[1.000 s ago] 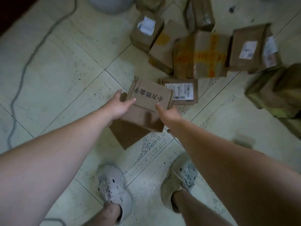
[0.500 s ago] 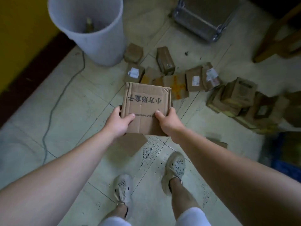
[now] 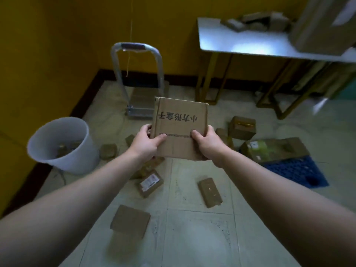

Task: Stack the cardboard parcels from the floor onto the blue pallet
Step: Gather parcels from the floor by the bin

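The flat brown cardboard parcel with black printed characters (image 3: 180,130) is now riding well above the pale tiled floor (image 3: 192,237) instead of just off it, the left hand (image 3: 147,145) and right hand (image 3: 209,143) each gripping a near corner, so the pickup looks done and the carry is beginning. The blue plastic grid pallet (image 3: 296,170) is lying off to the right, its far edge crowded with stacked brown parcels (image 3: 275,149), its near corner showing bare, with open tiles leading there.

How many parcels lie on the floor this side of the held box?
3: a flat parcel nearest the camera, a labelled parcel near the left hand, a narrow parcel right of it. Others may hide behind that hand.
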`<state>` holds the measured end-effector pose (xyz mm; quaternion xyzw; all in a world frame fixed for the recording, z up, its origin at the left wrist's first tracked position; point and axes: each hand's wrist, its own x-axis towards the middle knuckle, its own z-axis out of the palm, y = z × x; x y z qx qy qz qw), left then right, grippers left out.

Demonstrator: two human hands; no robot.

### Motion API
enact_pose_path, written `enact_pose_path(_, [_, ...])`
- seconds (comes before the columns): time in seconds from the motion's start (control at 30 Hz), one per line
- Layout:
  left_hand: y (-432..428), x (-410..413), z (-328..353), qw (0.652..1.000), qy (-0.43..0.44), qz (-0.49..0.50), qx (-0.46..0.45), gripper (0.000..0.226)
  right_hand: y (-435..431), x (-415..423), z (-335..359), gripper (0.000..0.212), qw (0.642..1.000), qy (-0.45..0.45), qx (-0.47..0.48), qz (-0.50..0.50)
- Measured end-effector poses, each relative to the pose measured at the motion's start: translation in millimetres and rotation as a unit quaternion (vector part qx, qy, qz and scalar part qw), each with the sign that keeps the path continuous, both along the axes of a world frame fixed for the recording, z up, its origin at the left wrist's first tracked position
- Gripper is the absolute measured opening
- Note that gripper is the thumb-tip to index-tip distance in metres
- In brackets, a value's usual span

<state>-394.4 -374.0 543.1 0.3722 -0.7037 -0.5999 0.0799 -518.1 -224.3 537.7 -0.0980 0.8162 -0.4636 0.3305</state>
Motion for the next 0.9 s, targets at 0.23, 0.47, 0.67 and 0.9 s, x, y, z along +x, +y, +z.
enact_pose_path(0.23, [199,-130,69,0.988,0.051,-0.144,0.009,0.047,233,-87,72,0.038,0.99,0.068,-0.017,-0.126])
enact_pose_path(0.47, [392,-234,87,0.967,0.044,-0.249,0.017,0.049,444,-147,95,0.025,0.968,0.095,-0.023,-0.231])
enact_pose_path(0.67, [475,-318,96,0.95,0.026,-0.312,0.023,0.056,535,-199,99,0.034,0.945,0.116,-0.039,-0.304])
enact_pose_path(0.9, [522,-445,78,0.935,0.027,-0.354,-0.01,0.047,587,-317,89,0.023,0.939,0.119,-0.019,-0.321])
